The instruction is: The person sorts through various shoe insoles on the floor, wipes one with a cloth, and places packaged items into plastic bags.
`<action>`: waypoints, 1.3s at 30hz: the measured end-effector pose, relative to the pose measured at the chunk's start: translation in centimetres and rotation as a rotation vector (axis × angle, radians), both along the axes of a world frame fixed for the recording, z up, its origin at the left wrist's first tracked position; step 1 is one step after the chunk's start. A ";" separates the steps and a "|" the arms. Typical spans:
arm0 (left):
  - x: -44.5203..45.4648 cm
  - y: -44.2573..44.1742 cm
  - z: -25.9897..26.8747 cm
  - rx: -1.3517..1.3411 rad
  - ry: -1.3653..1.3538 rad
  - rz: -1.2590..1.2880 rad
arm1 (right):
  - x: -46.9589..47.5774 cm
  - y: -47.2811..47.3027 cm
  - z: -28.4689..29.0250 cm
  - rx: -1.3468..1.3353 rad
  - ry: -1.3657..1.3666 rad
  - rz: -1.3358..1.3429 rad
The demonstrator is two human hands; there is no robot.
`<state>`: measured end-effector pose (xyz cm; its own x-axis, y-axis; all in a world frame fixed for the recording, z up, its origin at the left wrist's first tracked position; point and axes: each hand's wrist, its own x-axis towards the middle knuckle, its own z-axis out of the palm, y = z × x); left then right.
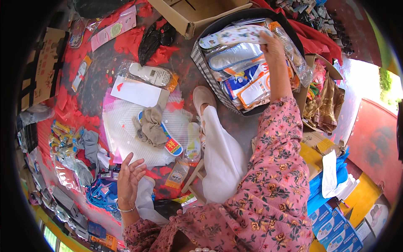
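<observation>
My right hand [274, 45] grips the end of a white patterned insole [241, 34] over a black-and-white checked fabric box [209, 85]. Packaged insoles fill that box, among them a pale one with a blue rim [234, 56]. My left hand [129, 179] is raised with fingers apart and nothing in it, below a stack of translucent plastic sheets [119, 126]. On the stack lie a crumpled taupe cloth [153, 127] and a colourful insole [173, 145], partly under the cloth. A white card [137, 92] and a bagged insole [149, 74] lie at the stack's upper edge.
An open cardboard box [201, 23] stands beyond the checked box. Another carton [310, 63] with brown cloth is at its right. Bagged items [63, 135], grey cloth [89, 143] and blue cords [100, 195] lie at left. Blue printed boxes [337, 230] are at lower right.
</observation>
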<state>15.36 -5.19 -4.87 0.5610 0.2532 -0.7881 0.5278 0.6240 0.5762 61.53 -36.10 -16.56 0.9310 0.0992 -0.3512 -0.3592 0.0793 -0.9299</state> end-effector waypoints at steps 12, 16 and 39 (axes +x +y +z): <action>-0.4 -0.2 -2.7 -0.005 0.126 -0.051 | 10.1 -1.5 -1.5 -0.204 -0.042 -0.136; -0.9 -0.2 -3.8 -0.012 0.152 -0.022 | 11.4 0.5 -5.0 -0.418 0.007 -0.207; -2.0 1.0 -2.6 -0.014 0.157 -0.105 | 8.0 4.1 -6.6 -1.829 -0.954 0.365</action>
<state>13.34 -4.20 -7.48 0.4540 0.1883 -0.8709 0.6728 0.5683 0.4736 69.55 -31.95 -23.16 0.8619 0.4533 0.2271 0.3831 -0.8757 0.2939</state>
